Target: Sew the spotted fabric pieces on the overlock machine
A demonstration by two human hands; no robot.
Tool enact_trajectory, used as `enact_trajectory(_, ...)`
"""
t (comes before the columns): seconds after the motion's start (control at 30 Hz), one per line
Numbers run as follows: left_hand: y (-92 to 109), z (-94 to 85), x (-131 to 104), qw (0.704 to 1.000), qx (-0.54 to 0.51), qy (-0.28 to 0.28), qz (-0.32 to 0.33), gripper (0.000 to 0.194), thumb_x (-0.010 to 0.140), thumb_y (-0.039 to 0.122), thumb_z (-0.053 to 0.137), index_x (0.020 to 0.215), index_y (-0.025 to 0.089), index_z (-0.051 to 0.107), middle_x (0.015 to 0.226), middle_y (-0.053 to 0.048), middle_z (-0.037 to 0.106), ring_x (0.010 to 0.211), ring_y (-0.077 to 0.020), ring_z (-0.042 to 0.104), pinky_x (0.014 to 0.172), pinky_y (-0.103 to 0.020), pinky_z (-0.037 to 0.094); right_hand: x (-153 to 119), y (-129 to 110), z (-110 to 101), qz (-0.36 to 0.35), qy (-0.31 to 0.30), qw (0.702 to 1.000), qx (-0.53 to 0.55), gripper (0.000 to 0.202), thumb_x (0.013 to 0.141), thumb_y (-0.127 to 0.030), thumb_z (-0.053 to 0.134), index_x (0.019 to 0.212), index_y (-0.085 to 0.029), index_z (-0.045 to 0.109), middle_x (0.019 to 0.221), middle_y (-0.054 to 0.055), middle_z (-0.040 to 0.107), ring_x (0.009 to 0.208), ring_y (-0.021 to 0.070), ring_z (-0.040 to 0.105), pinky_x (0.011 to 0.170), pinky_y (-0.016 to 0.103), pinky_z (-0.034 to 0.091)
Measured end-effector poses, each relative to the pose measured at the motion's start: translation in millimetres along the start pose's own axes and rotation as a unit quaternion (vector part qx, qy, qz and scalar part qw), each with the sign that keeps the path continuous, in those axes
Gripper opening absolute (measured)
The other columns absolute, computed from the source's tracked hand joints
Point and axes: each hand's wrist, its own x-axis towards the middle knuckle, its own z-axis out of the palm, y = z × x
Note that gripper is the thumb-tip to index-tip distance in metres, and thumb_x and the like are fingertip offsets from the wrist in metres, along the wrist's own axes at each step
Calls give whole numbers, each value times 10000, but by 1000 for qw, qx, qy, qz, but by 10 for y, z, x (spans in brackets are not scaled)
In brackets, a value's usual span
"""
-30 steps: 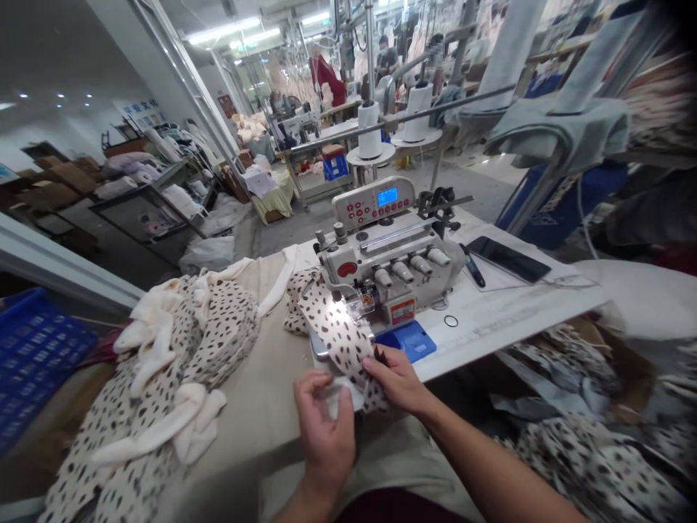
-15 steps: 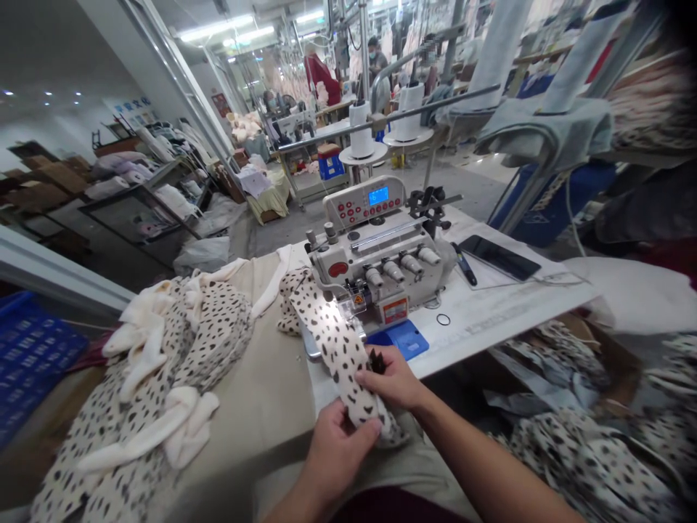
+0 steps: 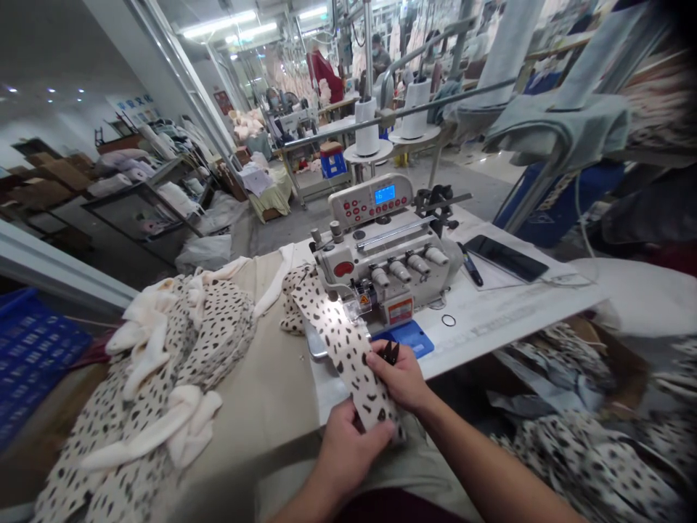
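The left hand [image 3: 353,443] and right hand [image 3: 397,374] both have their grip clamped on the spotted fabric [image 3: 348,345] (the sewing machine [image 3: 386,258] lights its far part).

With two grips, left grip [image 3: 353,444] and right grip [image 3: 401,372], I am holding one spotted strip [image 3: 348,350]. I am facing one sewing machine [image 3: 389,250], which is showing one lit screen [image 3: 385,194] and four pale dials [image 3: 399,272]. One phone [image 3: 507,258], one pen-like tool [image 3: 472,266], one black ring [image 3: 449,325] and one blue pad [image 3: 418,338] are lying on the table [image 3: 495,309]. Two white thread cones [image 3: 367,128] are standing beyond.
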Motion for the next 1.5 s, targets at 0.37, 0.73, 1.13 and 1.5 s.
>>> enact_trajectory(0.37,178,-151,-86,952,277,-129,25,251,749,357,749,904,166,700,774,-8,695,656,-140,593,579,-221,427,-25,56,0,-28,3,997,-79,326,877,-495,672,872,-172,718,784,27,687,676,158,584,636,263,487)
enact_trajectory(0.73,877,-356,198,735,449,74,503,185,913,177,567,1065,181,671,1062,-100,665,1019,-242,575,904,-407,451,-2,34,30,-80,-15,991,-106,302,925,-454,629,900,-174,740,794,29,713,767,189,645,744,286,507)
enact_trajectory(1.13,855,-400,273,645,546,106,525,290,922,209,590,1206,179,643,1195,-97,661,1129,-271,559,990,-467,408,15,28,52,-87,10,993,-84,290,908,-445,658,821,-179,735,754,22,714,707,171,626,705,275,507)
enact_trajectory(1.5,887,-397,277,638,550,95,531,271,916,187,584,1179,166,644,1154,-108,666,1101,-263,570,975,-451,438,15,-5,83,-78,11,994,-82,341,901,-494,648,803,-178,733,746,32,705,698,179,621,705,297,512)
